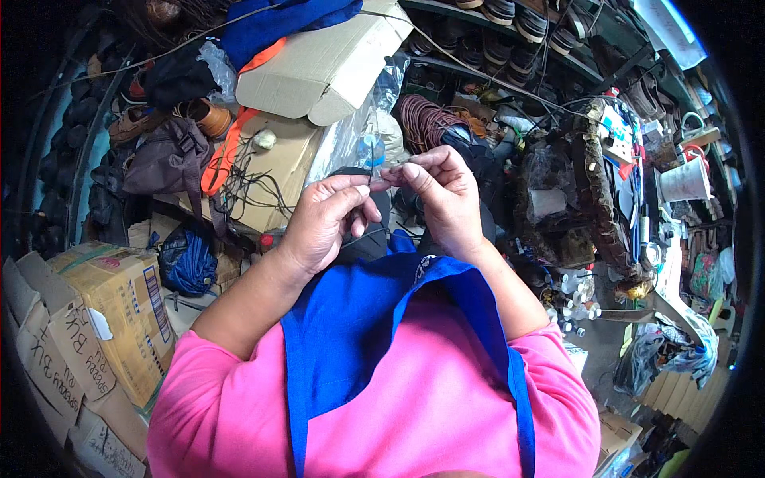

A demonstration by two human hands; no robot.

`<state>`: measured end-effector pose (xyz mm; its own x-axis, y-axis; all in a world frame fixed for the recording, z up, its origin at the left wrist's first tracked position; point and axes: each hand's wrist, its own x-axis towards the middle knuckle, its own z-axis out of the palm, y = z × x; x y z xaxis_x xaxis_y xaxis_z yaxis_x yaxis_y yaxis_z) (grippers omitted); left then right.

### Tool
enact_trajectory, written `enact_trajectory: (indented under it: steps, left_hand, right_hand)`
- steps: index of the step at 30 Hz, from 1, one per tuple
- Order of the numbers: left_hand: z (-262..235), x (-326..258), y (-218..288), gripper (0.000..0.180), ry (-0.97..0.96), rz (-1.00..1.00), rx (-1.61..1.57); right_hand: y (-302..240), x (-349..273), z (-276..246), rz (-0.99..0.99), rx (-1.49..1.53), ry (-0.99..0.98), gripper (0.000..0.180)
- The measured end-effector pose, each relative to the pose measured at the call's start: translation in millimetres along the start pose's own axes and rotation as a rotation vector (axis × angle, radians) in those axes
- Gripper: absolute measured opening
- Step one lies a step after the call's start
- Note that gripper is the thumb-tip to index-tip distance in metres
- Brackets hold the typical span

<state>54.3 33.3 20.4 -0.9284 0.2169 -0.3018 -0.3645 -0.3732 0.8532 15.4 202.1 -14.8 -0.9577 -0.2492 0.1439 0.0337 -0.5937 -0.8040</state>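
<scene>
**Both hands pinch a thin thread at chest height**

Head view: the left hand (323, 219) and the right hand (442, 195) are raised together over a blue apron (351, 319). The fingertips of each hand are pressed together, pinching a thin dark thread (374, 185) between them; a strand hangs down near the left hand. A needle, if any, is too small to tell. The thread work seems at a beginning. Cardboard boxes (319, 64) and shelved sandals (510, 16) lie behind.

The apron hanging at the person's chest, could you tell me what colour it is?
The apron is bright blue, worn over a pink top; the head view shows it plainly.
</scene>
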Motion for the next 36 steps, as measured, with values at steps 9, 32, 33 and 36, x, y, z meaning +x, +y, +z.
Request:
enact_trajectory:
  steps: [9,32,33,36]
  left_hand:
    - [1,1,-1,0.025,0.003,-0.023,0.002]
    - [1,1,-2,0.028,-0.002,-0.021,0.126]
    - [0,1,-1,0.028,0.000,-0.020,0.126]
    - [3,0,4,0.033,-0.063,-0.039,0.122]
  right_hand:
    - [-1,1,-3,0.031,0.019,-0.028,0.009]
    - [11,-11,-4,-0.367,-0.459,0.036,0.010]
    - [8,-11,-4,-0.475,-0.582,-0.005,0.010]
    - [3,-11,-2,-0.660,-0.750,-0.062,0.014]
